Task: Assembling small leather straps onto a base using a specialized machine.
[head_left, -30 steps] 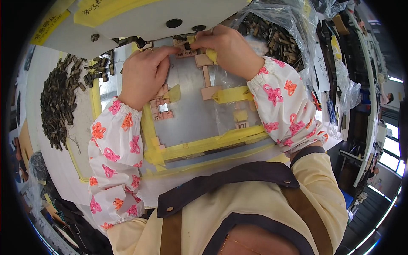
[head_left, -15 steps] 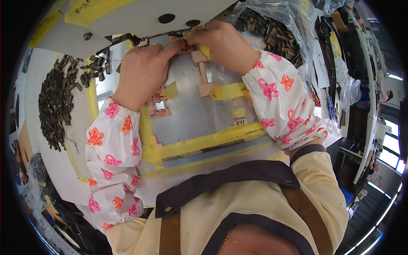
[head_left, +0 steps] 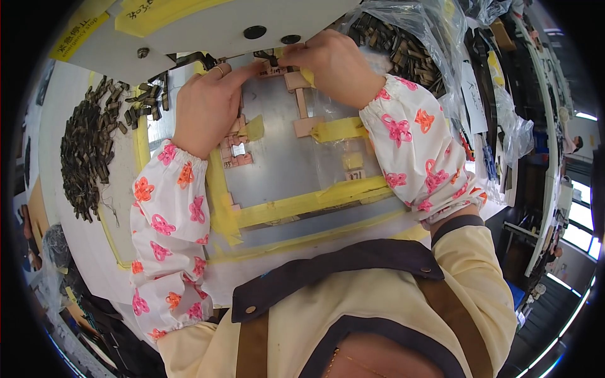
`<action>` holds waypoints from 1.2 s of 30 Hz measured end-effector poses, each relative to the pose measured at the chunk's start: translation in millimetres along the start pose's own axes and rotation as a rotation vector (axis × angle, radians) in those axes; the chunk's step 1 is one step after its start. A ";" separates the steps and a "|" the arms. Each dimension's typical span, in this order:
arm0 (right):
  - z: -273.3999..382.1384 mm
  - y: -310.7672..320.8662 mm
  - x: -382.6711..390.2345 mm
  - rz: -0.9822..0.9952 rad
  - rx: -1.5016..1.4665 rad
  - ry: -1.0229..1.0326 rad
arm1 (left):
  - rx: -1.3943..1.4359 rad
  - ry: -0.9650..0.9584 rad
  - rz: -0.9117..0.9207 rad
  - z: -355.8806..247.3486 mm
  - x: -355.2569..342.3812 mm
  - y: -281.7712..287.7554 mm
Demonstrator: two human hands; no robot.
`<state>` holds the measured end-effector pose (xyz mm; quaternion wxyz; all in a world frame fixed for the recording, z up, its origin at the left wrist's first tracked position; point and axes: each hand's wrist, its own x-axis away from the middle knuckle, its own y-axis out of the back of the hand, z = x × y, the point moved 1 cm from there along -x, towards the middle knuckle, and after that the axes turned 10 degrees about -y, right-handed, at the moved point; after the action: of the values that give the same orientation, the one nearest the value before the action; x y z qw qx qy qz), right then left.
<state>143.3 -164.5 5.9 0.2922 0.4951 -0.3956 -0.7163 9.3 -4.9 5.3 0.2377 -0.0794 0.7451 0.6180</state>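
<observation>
My left hand reaches to the far edge of the metal plate, its index finger stretched right and the others curled under. Its fingertip rests at a small pink block beside a small dark piece under the machine's front. My right hand comes from the other side, fingers pressed together at that same dark piece. What lies under its fingers is hidden. More pink blocks and yellow tape are fixed on the plate between and below my hands.
A heap of small dark folded pieces lies at the left, with several loose ones nearer the plate. Another heap sits in clear plastic at the far right. The white machine housing overhangs the far edge.
My left index fingertip has drawn back slightly to the left, so the dark piece between my hands shows more. My right hand has hardly moved. The view has shifted a little.
</observation>
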 end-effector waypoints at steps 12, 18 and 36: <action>-1.9 7.2 -3.1 0.171 0.114 -0.017 | 0.092 -0.012 0.057 1.7 -7.6 2.8; 0.1 -43.6 -9.8 -0.095 0.216 -0.168 | 0.095 0.013 0.149 22.5 0.0 -13.2; -12.5 -51.0 14.8 -0.267 0.221 -0.085 | 0.386 -0.050 0.110 6.0 -10.6 -1.3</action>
<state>148.7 -153.6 -47.3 0.1212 0.5416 -0.4145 -0.7212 20.6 -1.3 8.2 0.2329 0.0238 0.8468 0.4777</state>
